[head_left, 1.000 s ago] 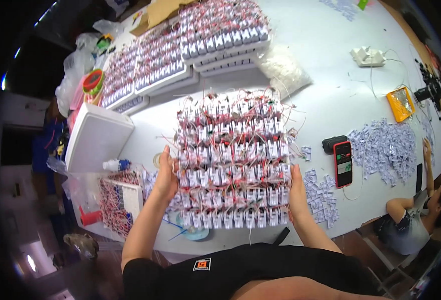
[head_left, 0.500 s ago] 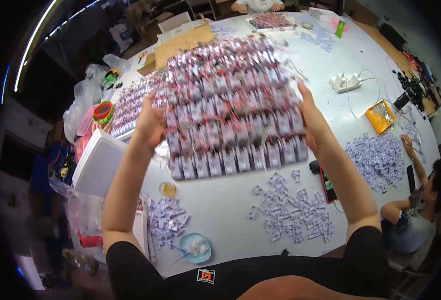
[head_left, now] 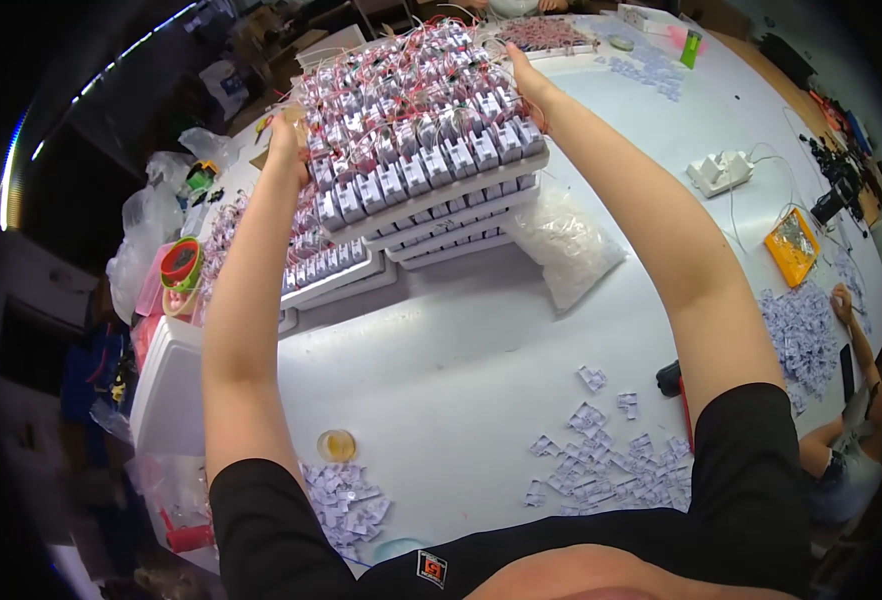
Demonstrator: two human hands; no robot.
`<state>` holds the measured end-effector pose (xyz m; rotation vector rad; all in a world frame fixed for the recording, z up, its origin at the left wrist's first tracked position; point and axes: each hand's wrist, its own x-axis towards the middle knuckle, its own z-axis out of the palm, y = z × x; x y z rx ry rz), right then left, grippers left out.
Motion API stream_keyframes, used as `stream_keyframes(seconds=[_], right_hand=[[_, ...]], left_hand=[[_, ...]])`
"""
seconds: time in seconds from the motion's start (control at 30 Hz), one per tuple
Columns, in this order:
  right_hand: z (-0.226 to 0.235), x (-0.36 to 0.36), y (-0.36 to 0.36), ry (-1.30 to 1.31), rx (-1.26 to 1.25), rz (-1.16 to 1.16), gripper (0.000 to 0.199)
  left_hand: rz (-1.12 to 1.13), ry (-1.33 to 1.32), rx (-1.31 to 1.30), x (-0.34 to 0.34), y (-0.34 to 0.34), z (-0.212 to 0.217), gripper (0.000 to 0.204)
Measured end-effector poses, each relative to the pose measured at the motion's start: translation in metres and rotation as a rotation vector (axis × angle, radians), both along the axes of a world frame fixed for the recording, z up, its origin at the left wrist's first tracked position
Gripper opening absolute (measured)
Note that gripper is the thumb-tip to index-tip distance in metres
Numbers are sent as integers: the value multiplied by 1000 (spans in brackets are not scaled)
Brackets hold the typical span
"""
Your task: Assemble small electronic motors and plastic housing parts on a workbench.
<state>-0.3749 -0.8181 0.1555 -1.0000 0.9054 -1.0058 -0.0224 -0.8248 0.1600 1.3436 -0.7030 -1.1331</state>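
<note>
At the far side of the table, my left hand [head_left: 288,148] and my right hand [head_left: 531,82] grip opposite ends of a white tray [head_left: 439,201]. Rows of small grey-white block-shaped parts [head_left: 416,170] with thin red and pale wires fill it. The tray is tilted and sits over a stack of similar loaded trays [head_left: 458,250]; whether it rests on them I cannot tell. Another loaded tray [head_left: 336,285] lies by my left forearm. A clear plastic bag of whitish material [head_left: 566,245] leans close to the stack. Most of my left fingers are hidden behind the tray's edge.
Loose small white pieces lie in piles near me [head_left: 611,465] and at the right [head_left: 801,335]. A small yellow-filled jar [head_left: 337,446], a white foam box [head_left: 166,390], a power strip [head_left: 719,173] and an orange-yellow case [head_left: 792,247] stand around. A person's hand [head_left: 842,303] touches the right pile.
Both my hands have carried the loaded tray forward and slightly left, over the stack. The stack and plastic bag have come into view. My head view has shifted a little.
</note>
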Motion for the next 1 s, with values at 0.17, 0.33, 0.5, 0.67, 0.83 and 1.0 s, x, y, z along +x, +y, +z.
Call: stream_keyframes(seconds=[0.17,0.33,0.5,0.67,0.83,1.0], right_hand=[[-59,-19,-65,108,51,36,78],[-80,-71,-118,123,175,163,79],[10,-138,-75,30,88,347,84],[171,-126,47,120,-32,73,93],[249,-126,120,113,-71,-212,94],[319,-135,206,84,-255,-194,95]], left_hand=[[-125,11,27,-18,-18,-37,65],[15,-128,297,-5,-34,-26,82],[623,-276,-33,60,23,92,84],[719,-240,-428,70,98,209,69],[575,-184,-516,25,169,276,64],[537,-286,-626,105,187,341,56]])
